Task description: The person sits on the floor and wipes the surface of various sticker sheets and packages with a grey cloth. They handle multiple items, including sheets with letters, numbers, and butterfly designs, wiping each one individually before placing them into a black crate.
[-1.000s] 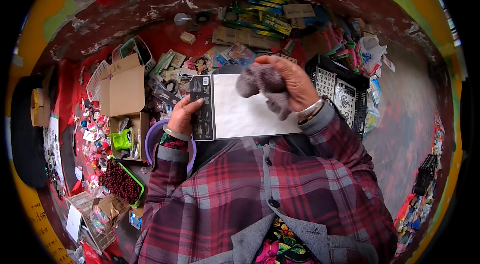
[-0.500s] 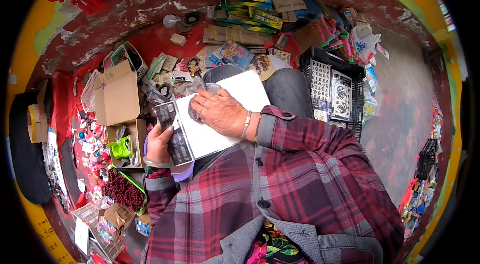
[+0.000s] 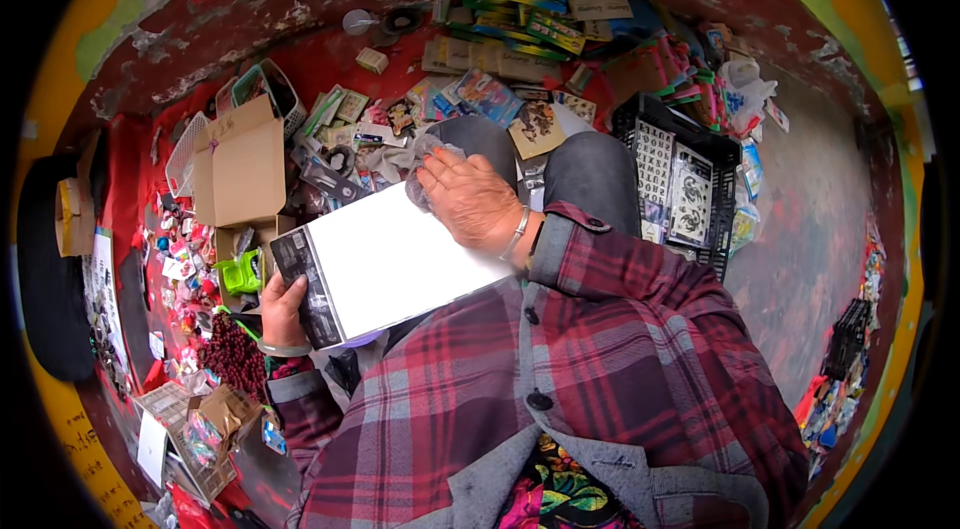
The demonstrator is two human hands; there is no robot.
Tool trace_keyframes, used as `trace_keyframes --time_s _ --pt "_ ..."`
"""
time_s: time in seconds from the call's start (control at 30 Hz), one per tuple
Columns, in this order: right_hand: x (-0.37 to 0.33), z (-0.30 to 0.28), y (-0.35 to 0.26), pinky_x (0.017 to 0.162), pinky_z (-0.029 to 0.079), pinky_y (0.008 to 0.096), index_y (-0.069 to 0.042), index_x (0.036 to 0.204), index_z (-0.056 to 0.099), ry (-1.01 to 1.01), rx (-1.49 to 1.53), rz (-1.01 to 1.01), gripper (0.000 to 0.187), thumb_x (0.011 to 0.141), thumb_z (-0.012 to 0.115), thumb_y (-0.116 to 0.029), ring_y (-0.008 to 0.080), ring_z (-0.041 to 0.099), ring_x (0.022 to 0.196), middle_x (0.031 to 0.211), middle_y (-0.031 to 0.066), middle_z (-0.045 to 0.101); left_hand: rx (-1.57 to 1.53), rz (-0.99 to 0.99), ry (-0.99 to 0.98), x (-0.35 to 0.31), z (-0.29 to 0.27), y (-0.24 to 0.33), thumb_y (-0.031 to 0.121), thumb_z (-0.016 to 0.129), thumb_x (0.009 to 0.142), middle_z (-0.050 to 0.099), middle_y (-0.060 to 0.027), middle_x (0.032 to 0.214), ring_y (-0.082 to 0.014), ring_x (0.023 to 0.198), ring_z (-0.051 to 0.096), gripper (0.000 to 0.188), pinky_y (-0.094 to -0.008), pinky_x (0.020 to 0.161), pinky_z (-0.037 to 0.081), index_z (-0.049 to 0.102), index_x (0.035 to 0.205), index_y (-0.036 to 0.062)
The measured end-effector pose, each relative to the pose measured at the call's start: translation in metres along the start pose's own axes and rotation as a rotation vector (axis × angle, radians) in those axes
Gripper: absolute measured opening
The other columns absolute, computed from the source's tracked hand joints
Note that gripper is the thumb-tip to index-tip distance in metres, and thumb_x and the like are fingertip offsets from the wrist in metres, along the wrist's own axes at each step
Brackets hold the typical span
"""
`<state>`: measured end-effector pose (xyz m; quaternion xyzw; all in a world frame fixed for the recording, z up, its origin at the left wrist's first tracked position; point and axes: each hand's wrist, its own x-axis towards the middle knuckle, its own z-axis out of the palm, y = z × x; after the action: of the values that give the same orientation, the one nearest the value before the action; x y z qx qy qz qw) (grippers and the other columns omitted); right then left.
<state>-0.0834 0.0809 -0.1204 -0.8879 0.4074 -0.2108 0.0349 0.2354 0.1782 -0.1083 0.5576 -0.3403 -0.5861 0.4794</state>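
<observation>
A flat white board [image 3: 400,269] with a dark patterned strip [image 3: 306,279] along its left side lies tilted across my lap. My left hand [image 3: 284,314] grips it at the strip's outer edge, thumb on top. Under the fingers of my right hand [image 3: 472,204] is a bunched grey cloth [image 3: 416,187], at the board's upper edge beside my knee. The fingers press together over the cloth, which partly hides beneath them. Whether the white surface is a page, a card or a panel cannot be made out.
Left of my lap stand an open cardboard box [image 3: 240,174], a bright green plastic piece [image 3: 240,274] and dark red beads [image 3: 232,351]. A black crate [image 3: 722,219] with patterned sheets is on the right. Colourful packets [image 3: 545,29] pile by the wall.
The cloth and my right hand have slid from the white surface up to its far edge. The board and my left hand have shifted left and slightly down.
</observation>
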Motion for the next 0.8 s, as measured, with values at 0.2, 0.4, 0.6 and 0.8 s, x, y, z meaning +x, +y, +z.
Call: trace_keyframes --time_s 0.2,0.4,0.6,0.8 --pt "-0.012 -0.010 0.006 0.090 0.036 0.0335 0.001 0.110 0.057 0.049 -0.049 -0.078 0.035 0.077 0.051 -0.008 0.0259 0.046 0.119 0.119 0.0145 0.055 -0.033 0.022 0.069 -0.009 -0.018 -0.007 0.001 0.051 0.087 0.064 -0.0067 0.101 -0.0143 0.085 0.062 0.026 -0.0271 0.076 0.049 0.057 0.112 -0.0017" --pt "-0.018 -0.052 0.026 0.079 0.038 0.0362 -0.004 0.100 0.059 0.162 -0.038 0.007 0.026 0.076 0.055 -0.011 0.0243 0.053 0.094 0.096 0.0095 0.059 -0.087 0.020 0.155 -0.022 -0.025 0.010 0.002 0.054 0.086 0.066 -0.0067 0.097 -0.0142 0.083 0.063 0.024 -0.0265 0.077 0.050 0.059 0.109 -0.0006" --pt "-0.028 -0.092 0.055 0.069 0.045 0.0308 -0.001 0.095 0.063 0.300 0.522 0.373 0.019 0.080 0.052 -0.004 0.0188 0.059 0.076 0.083 0.0082 0.063 -0.179 0.118 0.130 -0.012 -0.002 0.026 0.002 0.055 0.085 0.064 -0.0070 0.103 -0.0152 0.089 0.062 0.027 -0.0284 0.081 0.049 0.057 0.112 0.0003" --pt "-0.044 -0.108 0.077 0.065 0.045 0.0209 0.002 0.096 0.064 0.300 1.253 0.751 0.022 0.083 0.047 -0.003 0.0068 0.057 0.073 0.084 0.0023 0.064 -0.159 0.213 0.043 0.005 0.029 0.049 0.004 0.053 0.086 0.063 -0.0094 0.107 -0.0183 0.093 0.062 0.026 -0.0309 0.085 0.048 0.056 0.112 -0.0004"
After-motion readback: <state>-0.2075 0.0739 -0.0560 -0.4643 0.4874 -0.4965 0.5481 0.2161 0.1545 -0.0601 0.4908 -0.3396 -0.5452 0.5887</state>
